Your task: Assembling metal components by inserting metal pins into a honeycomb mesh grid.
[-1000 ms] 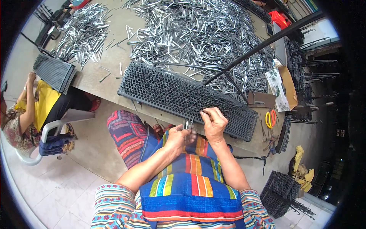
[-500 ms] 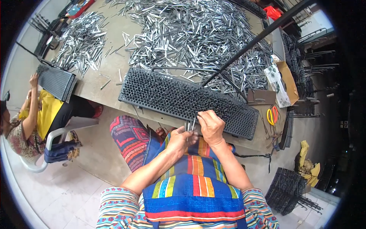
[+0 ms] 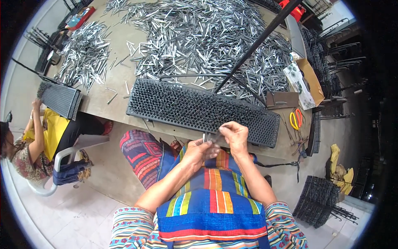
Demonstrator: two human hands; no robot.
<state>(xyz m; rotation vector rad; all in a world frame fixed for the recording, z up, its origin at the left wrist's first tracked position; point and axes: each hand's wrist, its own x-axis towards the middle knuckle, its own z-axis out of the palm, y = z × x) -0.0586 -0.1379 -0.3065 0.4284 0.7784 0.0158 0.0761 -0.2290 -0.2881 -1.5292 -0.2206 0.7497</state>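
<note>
**Two hands pinching small metal pieces at the edge of a worktop**

Seen from above, looking down over a striped apron. Left hand (image 3: 198, 150) raised over the lap, fingers curled together around a small bunch of thin metal pins (image 3: 206, 137) (exact count too small to tell). Right hand (image 3: 234, 133) just beside it, thumb and forefinger pinched on the same bunch, both hands touching at the fingertips. Held just below the near edge of the worktop (image 3: 107, 103).

Directly beyond the hands, lying flat on the worktop: one long black perforated tray (image 3: 199, 108), its many holes mostly filled with upright pins. Behind the tray: one very large heap of loose silver pins (image 3: 199, 37). To the left: one smaller heap of silver pins (image 3: 85, 52). One dark rod (image 3: 259, 41) slanting across the big heap towards the upper right.

At the right end of the worktop: one pair of scissors with orange and yellow handles (image 3: 295, 119), one open cardboard box (image 3: 309, 81).

At far left: one other person in a yellow top (image 3: 52, 133), seated on a white plastic chair, a hand on a second black tray (image 3: 60, 98).

On the floor at lower right: one stack of black wire racks (image 3: 317, 201).
</note>
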